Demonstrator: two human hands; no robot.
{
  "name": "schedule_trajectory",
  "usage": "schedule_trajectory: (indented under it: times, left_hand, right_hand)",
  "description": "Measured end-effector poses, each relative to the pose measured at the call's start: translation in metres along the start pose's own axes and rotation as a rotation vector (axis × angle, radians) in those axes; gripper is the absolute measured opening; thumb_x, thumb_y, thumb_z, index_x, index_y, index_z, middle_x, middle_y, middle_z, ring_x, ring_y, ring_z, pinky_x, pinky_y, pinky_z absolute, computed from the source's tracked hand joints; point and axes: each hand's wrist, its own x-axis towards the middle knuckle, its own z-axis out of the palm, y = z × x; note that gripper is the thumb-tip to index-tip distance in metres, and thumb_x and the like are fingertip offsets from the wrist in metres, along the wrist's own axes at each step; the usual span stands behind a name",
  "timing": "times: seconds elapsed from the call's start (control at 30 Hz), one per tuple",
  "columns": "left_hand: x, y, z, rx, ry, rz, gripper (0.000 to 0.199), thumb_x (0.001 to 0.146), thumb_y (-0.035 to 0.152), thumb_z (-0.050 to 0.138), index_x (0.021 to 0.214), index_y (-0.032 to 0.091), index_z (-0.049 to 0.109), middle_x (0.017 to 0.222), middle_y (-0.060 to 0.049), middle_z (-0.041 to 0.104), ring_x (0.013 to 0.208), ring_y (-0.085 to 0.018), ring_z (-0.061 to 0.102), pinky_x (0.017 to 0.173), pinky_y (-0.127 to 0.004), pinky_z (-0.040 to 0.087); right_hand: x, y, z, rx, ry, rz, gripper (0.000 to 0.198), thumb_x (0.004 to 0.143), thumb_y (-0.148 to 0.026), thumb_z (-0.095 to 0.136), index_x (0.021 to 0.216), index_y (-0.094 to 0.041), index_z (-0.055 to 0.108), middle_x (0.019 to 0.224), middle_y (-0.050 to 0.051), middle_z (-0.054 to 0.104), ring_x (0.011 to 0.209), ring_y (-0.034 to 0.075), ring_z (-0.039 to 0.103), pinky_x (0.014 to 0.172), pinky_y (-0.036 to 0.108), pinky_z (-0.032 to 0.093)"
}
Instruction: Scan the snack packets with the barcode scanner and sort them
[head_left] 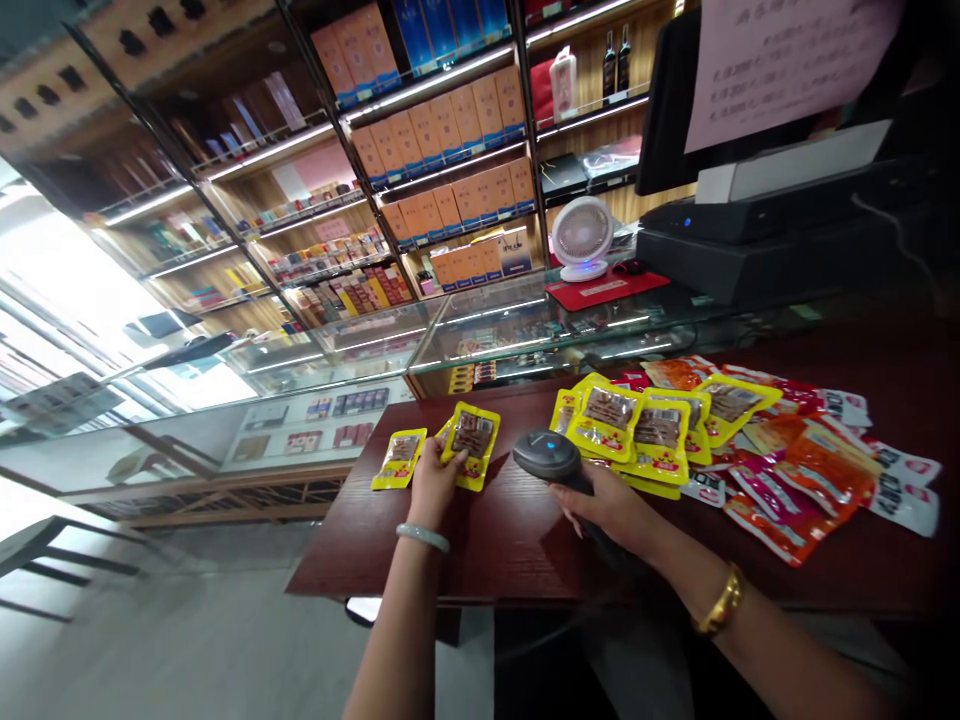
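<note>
My right hand [611,505] is wrapped round the grip of a dark grey barcode scanner [546,455], whose head points left and shows a small blue light. My left hand [437,478] grips the lower left edge of a yellow snack packet [472,440] with a clear window over brown contents. Just left of that hand, a second yellow packet [400,458] lies on the dark red table [480,550]. Beyond the scanner, a heap of yellow packets [660,425] spreads over the table's right part, overlapping orange and pink packets [795,490].
Glass display counters [337,360] stand behind the table. A small white fan [583,238] sits beside a red mat [607,288] on the glass. At right is a dark monitor [667,110] with a pink paper on it. Shelves of orange boxes [442,130] line the wall.
</note>
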Motion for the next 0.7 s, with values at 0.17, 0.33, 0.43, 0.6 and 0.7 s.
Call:
schedule_trajectory:
  times: [0.17,0.33,0.43,0.6,0.7]
  left_hand:
    - [-0.011,0.008,0.01,-0.336,-0.067,-0.063,0.034,0.063,0.032,0.079,0.083,0.02,0.054,0.076,0.001,0.063,0.068,-0.014,0.06,0.065,-0.026,0.048]
    - [-0.013,0.031,0.024,-0.425,-0.126,-0.075,0.036,0.06,0.032,0.081,0.082,0.018,0.056,0.078,0.0,0.064,0.07,-0.014,0.061,0.067,-0.026,0.049]
    - [-0.014,0.061,0.051,-0.463,-0.164,-0.043,0.035,0.065,0.038,0.079,0.082,0.018,0.057,0.077,0.001,0.062,0.069,-0.012,0.059,0.066,-0.024,0.048]
    - [-0.015,0.123,0.124,-0.698,-0.349,-0.122,0.042,0.07,0.044,0.077,0.094,0.018,0.055,0.08,0.001,0.063,0.067,-0.011,0.059,0.067,-0.025,0.048]
    - [-0.013,0.143,0.158,-0.782,-0.509,-0.219,0.046,0.073,0.038,0.077,0.105,0.018,0.052,0.078,0.0,0.064,0.063,-0.012,0.059,0.066,-0.027,0.049]
  right_hand:
    - [-0.002,-0.004,0.0,0.042,0.014,-0.005,0.037,0.081,-0.054,0.065,0.075,-0.02,0.052,0.05,-0.006,0.053,0.044,0.011,0.049,0.047,0.024,0.038]
    - [-0.01,-0.001,-0.011,0.059,0.035,-0.02,0.039,0.082,-0.055,0.066,0.075,-0.019,0.053,0.052,-0.006,0.054,0.045,0.011,0.049,0.048,0.025,0.038]
    - [-0.019,0.001,-0.017,0.088,0.082,-0.041,0.04,0.081,-0.057,0.068,0.077,-0.019,0.054,0.054,-0.006,0.053,0.046,0.011,0.049,0.048,0.025,0.038]
    - [-0.034,0.0,-0.027,0.093,0.175,-0.068,0.041,0.082,-0.057,0.068,0.075,-0.02,0.053,0.055,-0.005,0.054,0.049,0.012,0.049,0.051,0.026,0.038]
    - [-0.04,-0.001,-0.037,0.104,0.196,-0.076,0.043,0.084,-0.058,0.067,0.068,-0.021,0.052,0.052,-0.004,0.053,0.049,0.012,0.048,0.052,0.028,0.038]
